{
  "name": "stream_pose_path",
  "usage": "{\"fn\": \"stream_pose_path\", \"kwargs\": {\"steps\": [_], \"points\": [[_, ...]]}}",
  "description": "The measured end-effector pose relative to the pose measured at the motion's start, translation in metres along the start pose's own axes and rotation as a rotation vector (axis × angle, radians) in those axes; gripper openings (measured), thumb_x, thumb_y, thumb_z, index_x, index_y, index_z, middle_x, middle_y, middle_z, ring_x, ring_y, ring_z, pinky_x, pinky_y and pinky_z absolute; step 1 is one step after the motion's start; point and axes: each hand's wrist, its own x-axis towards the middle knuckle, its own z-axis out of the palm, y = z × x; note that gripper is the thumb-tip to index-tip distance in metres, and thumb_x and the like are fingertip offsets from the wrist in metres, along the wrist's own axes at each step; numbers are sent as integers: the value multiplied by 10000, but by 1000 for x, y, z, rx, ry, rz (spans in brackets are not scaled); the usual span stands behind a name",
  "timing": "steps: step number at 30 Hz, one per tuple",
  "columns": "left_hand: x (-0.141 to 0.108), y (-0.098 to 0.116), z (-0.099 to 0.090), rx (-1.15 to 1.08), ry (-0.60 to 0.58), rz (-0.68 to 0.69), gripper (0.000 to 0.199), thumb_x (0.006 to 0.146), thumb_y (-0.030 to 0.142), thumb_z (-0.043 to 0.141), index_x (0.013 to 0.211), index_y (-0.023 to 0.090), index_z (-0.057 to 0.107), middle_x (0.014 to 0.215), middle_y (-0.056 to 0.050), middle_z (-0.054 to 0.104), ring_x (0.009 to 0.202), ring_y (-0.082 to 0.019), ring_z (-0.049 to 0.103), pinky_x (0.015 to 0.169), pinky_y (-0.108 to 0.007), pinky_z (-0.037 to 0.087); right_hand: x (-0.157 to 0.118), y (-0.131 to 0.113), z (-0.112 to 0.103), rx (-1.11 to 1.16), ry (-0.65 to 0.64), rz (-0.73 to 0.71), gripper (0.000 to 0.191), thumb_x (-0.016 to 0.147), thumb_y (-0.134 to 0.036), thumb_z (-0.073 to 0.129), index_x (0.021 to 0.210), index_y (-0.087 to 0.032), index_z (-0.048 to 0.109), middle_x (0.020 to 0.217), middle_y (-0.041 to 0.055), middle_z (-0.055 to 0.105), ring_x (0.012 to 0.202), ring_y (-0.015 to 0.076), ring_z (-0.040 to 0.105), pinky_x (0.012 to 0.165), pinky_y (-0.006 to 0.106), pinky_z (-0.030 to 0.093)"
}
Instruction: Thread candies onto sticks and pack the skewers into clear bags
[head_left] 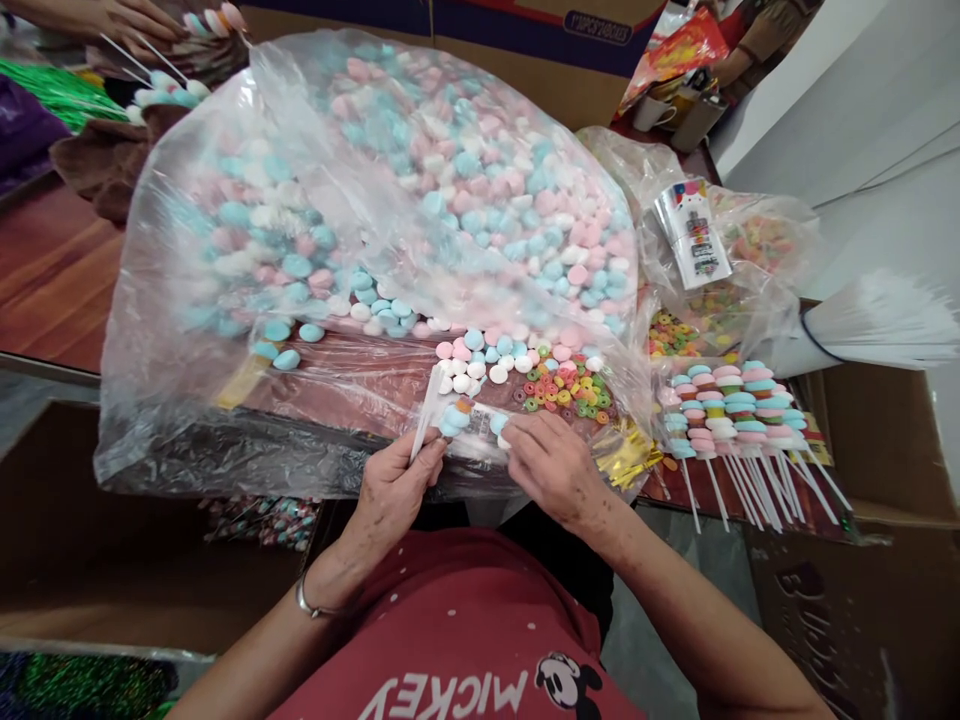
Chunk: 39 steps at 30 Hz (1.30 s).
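Observation:
My left hand point(397, 482) is closed around a few white sticks point(425, 412) that point up and away from me. At its fingertips are pale blue marshmallows point(452, 420) with an orange ring candy point(464, 406) against them; whether a stick runs through them is hidden. To the right, the fingers of my right hand point(559, 470) pinch a blue marshmallow point(498, 423), with a white one partly covered below it. Just beyond my hands lie loose pink, white and blue marshmallows point(474, 370) and a pile of coloured ring candies point(568, 388).
A huge clear bag of marshmallows point(450, 190) covers most of the table. Finished marshmallow skewers point(739, 405) lie at right, near bundled white sticks point(885, 320) and a silver label roll point(691, 235). Cardboard boxes point(112, 560) flank me. Another person's hand point(142, 25) holds a skewer at upper left.

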Motion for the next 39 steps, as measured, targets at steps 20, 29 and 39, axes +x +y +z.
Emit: {"fn": "stream_pose_path", "kwargs": {"steps": [20,29,39], "points": [[-2,4,-4,47,28,-1,280,856,378,607,668,170,593,544,40,450,495,-86,358,447,-217,272,1,-4,19,-125,-101,61,241,971,-127,443,1106,-167,639,1073,122,687,915,222,608,833,353,504],[-4,8,-4,248,-110,102,283,893,339,538,662,178,573,553,48,436,522,-97,379,505,-221,312,12,15,21,904,270,860,144,759,-260,664,893,-210,669,795,10,688,683,144,615,630,274,516],[-1,24,7,398,-211,116,283,886,365,486,725,174,620,544,63,412,518,-101,379,523,-214,317,27,16,9,1476,409,1135,232,523,-226,809,729,-183,709,679,-22,694,561,87,578,515,198,470]]}}
